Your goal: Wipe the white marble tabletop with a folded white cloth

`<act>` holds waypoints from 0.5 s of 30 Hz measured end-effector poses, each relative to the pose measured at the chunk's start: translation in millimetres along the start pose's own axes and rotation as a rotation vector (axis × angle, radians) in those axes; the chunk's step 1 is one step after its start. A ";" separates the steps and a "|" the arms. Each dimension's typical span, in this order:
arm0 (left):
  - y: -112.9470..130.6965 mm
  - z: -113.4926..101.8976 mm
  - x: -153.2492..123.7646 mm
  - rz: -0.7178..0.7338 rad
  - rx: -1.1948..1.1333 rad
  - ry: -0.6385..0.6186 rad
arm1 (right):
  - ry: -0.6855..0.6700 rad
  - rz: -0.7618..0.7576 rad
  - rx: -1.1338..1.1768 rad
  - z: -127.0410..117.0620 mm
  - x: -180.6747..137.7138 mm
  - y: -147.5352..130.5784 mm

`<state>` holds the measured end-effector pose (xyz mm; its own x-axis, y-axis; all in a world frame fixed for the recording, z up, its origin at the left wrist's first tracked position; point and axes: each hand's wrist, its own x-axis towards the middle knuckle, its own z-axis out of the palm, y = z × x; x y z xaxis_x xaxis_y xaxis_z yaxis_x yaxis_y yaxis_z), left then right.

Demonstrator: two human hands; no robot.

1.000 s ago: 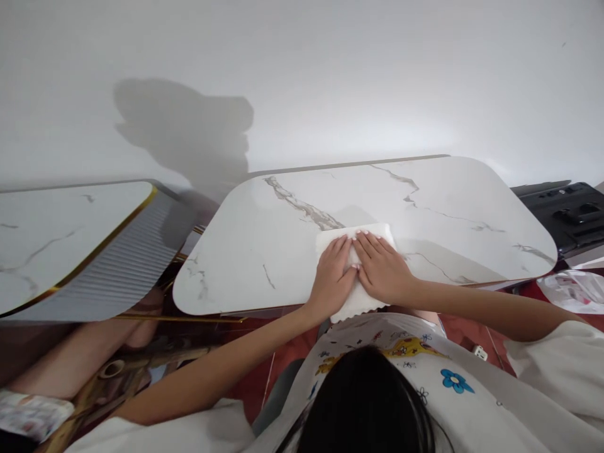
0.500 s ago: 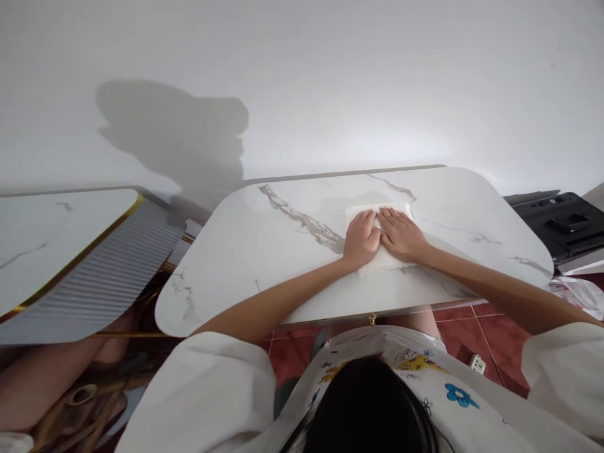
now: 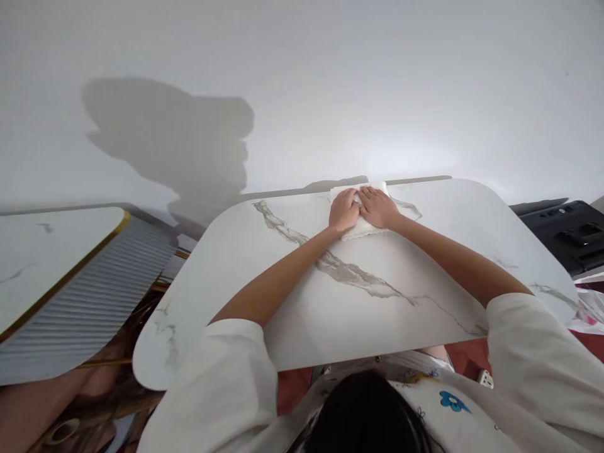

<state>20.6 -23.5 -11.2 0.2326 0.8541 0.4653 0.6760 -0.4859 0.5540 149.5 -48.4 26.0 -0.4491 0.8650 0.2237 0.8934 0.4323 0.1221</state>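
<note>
On tabletop (image 3: pixel 306 321), left hand (image 3: pixel 344 211), right hand (image 3: pixel 378 207), cloth (image 3: pixel 364 230) beneath both

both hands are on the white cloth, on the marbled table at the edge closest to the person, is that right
Not quite: the white cloth is at the far edge of the marbled table, by the wall, as the head view shows. The left hand and right hand are indeed both on it.

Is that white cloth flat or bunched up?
Flat: the cloth spreads under the left hand and right hand, its near edge lying on the tabletop. Folded? Cannot tell.
</note>
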 end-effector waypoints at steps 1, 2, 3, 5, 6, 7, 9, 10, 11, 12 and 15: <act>-3.6 0.2 5.0 -0.001 -0.001 0.001 | 0.003 -0.002 0.005 1.2 5.8 1.5; -6.3 0.8 9.8 -0.005 0.002 0.005 | 0.003 -0.005 0.012 2.3 11.1 3.5; -8.0 1.8 14.6 -0.010 0.006 0.011 | 0.002 -0.005 0.018 3.2 15.7 6.1; -8.5 5.2 24.3 -0.017 0.015 0.024 | -0.002 0.004 0.027 4.6 22.7 13.2; -7.4 7.7 29.2 -0.017 0.018 0.025 | -0.002 0.011 0.028 5.2 24.9 17.7; -5.5 10.6 34.0 -0.018 0.019 0.024 | 0.000 0.016 0.027 5.7 26.3 22.7; 0.7 17.7 43.0 -0.019 0.016 0.014 | 0.005 0.026 0.021 6.4 26.4 34.3; 5.0 21.8 47.0 -0.019 0.015 0.007 | 0.005 0.033 0.018 6.5 25.0 40.5; 10.0 26.0 50.4 -0.018 0.016 0.002 | 0.004 0.042 0.015 6.3 22.7 46.9; 15.6 30.4 53.1 -0.014 0.021 -0.004 | 0.000 0.053 0.013 5.9 19.6 53.2; 34.1 42.6 56.9 0.011 0.037 -0.024 | -0.012 0.094 0.008 2.7 6.2 69.4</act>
<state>86.7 16.5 4.7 0.2569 0.8530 0.4543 0.6982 -0.4889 0.5230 208.7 -12.3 33.2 -0.3628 0.9049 0.2224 0.9318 0.3506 0.0934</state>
